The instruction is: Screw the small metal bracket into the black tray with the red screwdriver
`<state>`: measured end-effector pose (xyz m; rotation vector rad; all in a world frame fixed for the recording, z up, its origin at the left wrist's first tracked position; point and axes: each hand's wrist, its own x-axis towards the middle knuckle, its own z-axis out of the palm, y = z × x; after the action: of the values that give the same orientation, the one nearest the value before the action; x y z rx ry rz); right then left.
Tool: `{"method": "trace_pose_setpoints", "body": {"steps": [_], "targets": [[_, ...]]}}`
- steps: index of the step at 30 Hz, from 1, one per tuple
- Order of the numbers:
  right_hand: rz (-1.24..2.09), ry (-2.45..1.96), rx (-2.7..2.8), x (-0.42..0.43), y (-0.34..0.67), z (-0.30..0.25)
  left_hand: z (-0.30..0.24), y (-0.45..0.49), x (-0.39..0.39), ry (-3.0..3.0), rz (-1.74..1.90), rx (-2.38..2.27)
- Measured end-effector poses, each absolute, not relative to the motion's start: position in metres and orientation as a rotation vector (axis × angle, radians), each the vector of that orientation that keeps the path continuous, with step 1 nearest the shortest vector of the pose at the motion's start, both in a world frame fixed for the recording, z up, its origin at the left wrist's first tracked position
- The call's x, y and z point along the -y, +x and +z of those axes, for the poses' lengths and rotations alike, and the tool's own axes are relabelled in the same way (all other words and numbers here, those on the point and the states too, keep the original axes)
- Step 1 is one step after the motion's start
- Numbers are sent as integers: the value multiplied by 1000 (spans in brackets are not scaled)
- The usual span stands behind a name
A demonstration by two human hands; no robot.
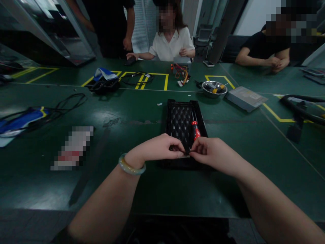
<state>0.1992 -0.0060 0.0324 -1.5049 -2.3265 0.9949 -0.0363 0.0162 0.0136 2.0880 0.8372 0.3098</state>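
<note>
Over the near end of a black tray (202, 118), my two hands meet with their fingertips almost touching. My left hand (161, 147), with a jade-coloured bangle (130, 169) on its wrist, is closed in a pinch at a small pale strip (186, 156). Thumb and forefinger of my right hand (218, 156) are pinched together at the other end of it; what exactly they grip is too small to make out. A red and black screwdriver (195, 130) lies along the tray's right side, just beyond my right hand. The tray's floor has a dark, bumpy pattern.
Beyond the tray stand a metal bowl (214, 91) of tools, a grey flat box (245, 98) and a unit with coloured wires (182, 69). Blue bundles with cables (24, 120) lie left, near a blurred-out flat item (73, 147). Three people are across the table.
</note>
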Motion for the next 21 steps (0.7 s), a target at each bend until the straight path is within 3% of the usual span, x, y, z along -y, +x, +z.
{"method": "trace_pose_setpoints", "body": {"steps": [8, 21], "targets": [[1426, -1404, 2159, 10, 198, 34, 10, -32, -16, 1531, 711, -864], [1568, -1378, 1751, 6, 191, 22, 6, -21, -12, 1476, 814, -815]]}}
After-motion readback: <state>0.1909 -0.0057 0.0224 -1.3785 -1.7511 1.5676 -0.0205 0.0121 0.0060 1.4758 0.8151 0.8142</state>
